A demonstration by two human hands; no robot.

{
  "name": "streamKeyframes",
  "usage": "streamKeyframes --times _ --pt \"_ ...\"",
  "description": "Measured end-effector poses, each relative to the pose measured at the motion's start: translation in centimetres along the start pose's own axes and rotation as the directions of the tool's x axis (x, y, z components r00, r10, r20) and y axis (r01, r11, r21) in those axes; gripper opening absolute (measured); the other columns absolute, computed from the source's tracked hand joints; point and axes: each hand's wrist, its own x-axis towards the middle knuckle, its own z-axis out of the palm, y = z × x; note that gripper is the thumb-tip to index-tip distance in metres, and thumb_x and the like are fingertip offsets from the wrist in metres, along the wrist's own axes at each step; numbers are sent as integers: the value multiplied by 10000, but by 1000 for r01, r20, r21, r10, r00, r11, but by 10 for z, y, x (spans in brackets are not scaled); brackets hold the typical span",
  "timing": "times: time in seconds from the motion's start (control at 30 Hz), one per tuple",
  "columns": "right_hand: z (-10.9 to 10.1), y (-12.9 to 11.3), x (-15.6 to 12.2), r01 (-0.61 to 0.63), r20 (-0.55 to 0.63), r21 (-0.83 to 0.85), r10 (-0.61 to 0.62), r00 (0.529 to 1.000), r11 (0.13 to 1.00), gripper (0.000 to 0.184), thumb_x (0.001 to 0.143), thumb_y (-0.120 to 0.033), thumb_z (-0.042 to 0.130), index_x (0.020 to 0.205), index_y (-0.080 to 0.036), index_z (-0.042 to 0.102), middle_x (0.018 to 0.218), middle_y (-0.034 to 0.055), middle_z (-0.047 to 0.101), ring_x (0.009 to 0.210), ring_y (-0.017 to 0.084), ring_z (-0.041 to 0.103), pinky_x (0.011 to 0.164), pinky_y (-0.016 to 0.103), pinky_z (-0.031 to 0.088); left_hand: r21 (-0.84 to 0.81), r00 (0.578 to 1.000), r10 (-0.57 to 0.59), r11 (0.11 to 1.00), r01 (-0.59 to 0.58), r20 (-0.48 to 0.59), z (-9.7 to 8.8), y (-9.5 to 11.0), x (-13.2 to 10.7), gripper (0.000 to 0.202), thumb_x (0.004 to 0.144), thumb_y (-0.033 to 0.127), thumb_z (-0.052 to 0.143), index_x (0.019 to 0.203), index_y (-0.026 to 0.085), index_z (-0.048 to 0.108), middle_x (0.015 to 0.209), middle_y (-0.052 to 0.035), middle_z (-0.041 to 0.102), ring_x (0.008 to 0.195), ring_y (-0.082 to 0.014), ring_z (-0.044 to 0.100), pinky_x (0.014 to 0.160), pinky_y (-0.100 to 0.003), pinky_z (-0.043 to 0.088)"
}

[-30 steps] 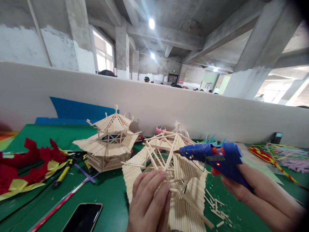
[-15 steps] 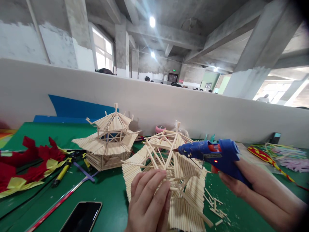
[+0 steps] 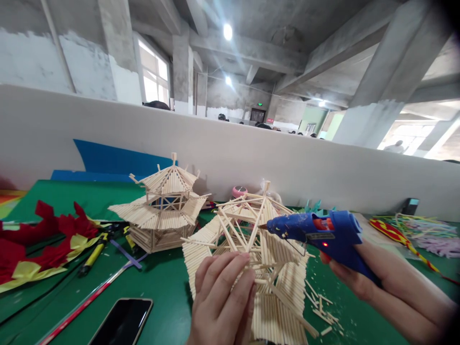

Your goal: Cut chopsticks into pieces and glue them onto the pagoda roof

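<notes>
A pavilion model of thin wooden sticks (image 3: pixel 283 306) stands in front of me, its upper roof partly an open frame. My left hand (image 3: pixel 223 292) is closed at the near side of that frame, fingers pressed together on the sticks; the fingertips partly hide what they pinch. In my right hand (image 3: pixel 354 273) is a blue hot glue gun (image 3: pixel 316 230) with a lit red light. Its nozzle points left and is at a slanting roof stick; whether it touches I cannot tell. Left of this model stands a second, more fully roofed stick pavilion (image 3: pixel 165 201).
A phone (image 3: pixel 122 321) lies at the front left, near red and yellow cloth (image 3: pixel 46 244) and a yellow-handled tool (image 3: pixel 91 256). Short stick offcuts (image 3: pixel 325 311) are scattered on the green table at right. Coloured strips (image 3: pixel 427 235) lie farther right. A white partition (image 3: pixel 316 167) rises behind.
Very little differs. The glue gun and my right hand sit slightly lower and farther right in the picture, while the left hand stays on the frame.
</notes>
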Motion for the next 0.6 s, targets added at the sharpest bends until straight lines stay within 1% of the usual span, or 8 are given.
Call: streamKeyframes --times 0.13,0.27,0.43,0.6 --pt "3 8 -5 11 -27 -24 -12 1000 1000 335 786 -497 369 1045 -351 522 957 23 625 867 270 579 751 398 501 8 1000 6 1000 -6 3 -1 0 -1 276 667 -13 572 928 74 595 1019 -155 613 1015 -262 506 817 -438 391" --pt "3 10 -11 5 -34 -49 -6 999 999 338 787 -486 369 1064 -359 515 961 23 628 868 275 585 740 409 508 4 1000 8 1000 -8 6 -1 0 -1 281 665 -10 579 932 75 595 1026 -158 613 1012 -269 507 809 -448 397" --pt "1 7 -9 11 14 -38 -11 1000 999 295 809 -473 348 984 -327 535 918 27 627 833 248 596 736 365 517 -5 1000 -4 1000 4 -3 1 0 1 272 667 -15 576 922 74 601 1029 -158 614 1009 -270 512 812 -449 393" --pt "0 8 -11 26 40 -9 -26 999 1000 273 809 -452 401 1012 -317 524 911 26 628 810 227 607 702 315 530 -12 1000 -13 1000 13 -7 -1 1 1 275 673 -10 569 931 79 598 1030 -151 617 1018 -269 512 818 -447 391"
